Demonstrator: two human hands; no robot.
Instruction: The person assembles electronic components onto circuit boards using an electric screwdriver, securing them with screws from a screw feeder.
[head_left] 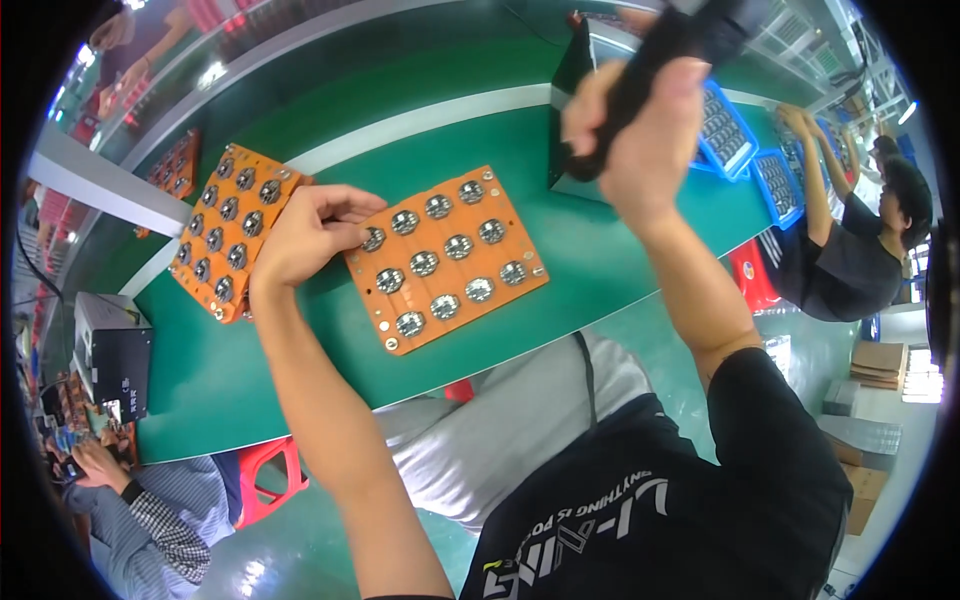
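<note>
An orange rectangular board (441, 246) lies on the green worktable in front of me, with rows of round silver metal parts (424, 263) set in it. My left hand (318, 226) is at its upper left corner, fingers bent and thumb against the edge beside a corner part. Held up over the table at the upper right, my right hand (650, 130) is closed round a long black hand tool (665, 75). The tool's tip end points down and left, apart from the board; its exact kind does not show.
Left of my left wrist stands a stack of similar orange boards (228, 222). A dark box (570, 120) sits behind my right hand, and blue trays (775, 185) of metal parts lie farther right. Co-workers sit at the right (850, 250) and lower left (150, 510).
</note>
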